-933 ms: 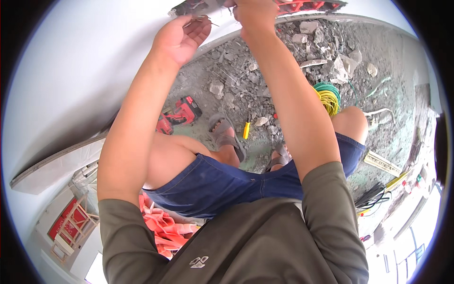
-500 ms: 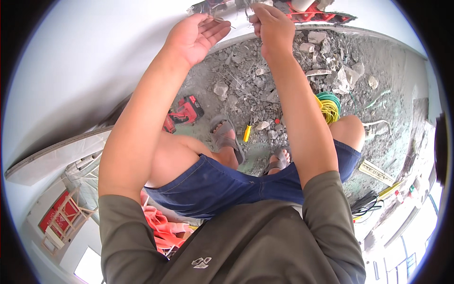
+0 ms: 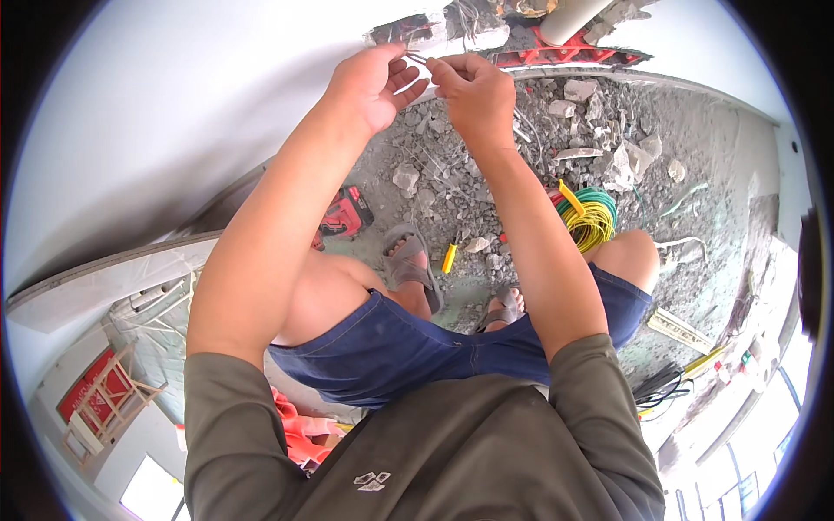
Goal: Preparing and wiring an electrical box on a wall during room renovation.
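In front of an opening in the white wall [image 3: 252,61], my two hands meet over a thin dark wire [image 3: 416,58]. My left hand [image 3: 372,85] pinches it between thumb and forefinger, the other fingers loosely spread. On the wire's other side, the fingertips of my right hand [image 3: 479,94] are closed on it; the exact tip of the wire is hidden. Several loose grey wires [image 3: 469,22] hang out of the broken wall just above my hands. A recessed box [image 3: 408,31] with dark contents sits in the wall beyond my left hand.
Rubble [image 3: 434,165] covers the floor below. A white pipe [image 3: 569,19] and a red slotted strip [image 3: 560,56] lie at the broken wall. A red power tool [image 3: 347,214], a yellow-handled tool [image 3: 449,258] and green and yellow wire coils [image 3: 592,224] rest near my feet.
My right hand has moved left and down to meet my left hand, which has shifted slightly right and down. The wire now spans between the fingers of both.
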### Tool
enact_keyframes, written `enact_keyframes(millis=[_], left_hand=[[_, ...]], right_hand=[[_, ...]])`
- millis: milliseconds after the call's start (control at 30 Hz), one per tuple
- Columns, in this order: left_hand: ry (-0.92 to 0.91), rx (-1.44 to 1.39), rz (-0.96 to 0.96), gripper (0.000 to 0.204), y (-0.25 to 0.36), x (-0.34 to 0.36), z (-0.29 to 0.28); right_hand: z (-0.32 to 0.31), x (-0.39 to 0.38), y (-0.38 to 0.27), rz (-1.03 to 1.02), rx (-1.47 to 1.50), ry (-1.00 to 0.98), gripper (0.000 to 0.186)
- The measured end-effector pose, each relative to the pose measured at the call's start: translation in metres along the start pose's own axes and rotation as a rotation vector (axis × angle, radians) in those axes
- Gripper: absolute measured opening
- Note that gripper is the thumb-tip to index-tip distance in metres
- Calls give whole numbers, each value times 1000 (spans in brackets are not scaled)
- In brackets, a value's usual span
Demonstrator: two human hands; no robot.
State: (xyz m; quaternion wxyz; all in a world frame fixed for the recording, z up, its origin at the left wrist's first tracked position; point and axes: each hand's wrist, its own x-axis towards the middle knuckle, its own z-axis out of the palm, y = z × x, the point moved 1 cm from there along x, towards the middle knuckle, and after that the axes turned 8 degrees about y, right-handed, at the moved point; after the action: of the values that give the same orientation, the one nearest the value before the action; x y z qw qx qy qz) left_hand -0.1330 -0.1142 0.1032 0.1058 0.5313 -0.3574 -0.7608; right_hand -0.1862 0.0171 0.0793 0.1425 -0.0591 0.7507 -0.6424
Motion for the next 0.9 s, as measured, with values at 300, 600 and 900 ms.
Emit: enact_keyframes(millis=[300, 600, 900], left_hand=[[25, -99, -150, 14, 1, 1, 1], [13, -104, -144, 17, 1, -4, 2], [-13, -84, -55, 13, -2, -2, 0]], right_hand=[[8, -4, -8, -344, -242, 2, 16], [11, 3, -2, -512, -294, 9, 16], [2, 17, -5, -714, -256, -27, 17]])
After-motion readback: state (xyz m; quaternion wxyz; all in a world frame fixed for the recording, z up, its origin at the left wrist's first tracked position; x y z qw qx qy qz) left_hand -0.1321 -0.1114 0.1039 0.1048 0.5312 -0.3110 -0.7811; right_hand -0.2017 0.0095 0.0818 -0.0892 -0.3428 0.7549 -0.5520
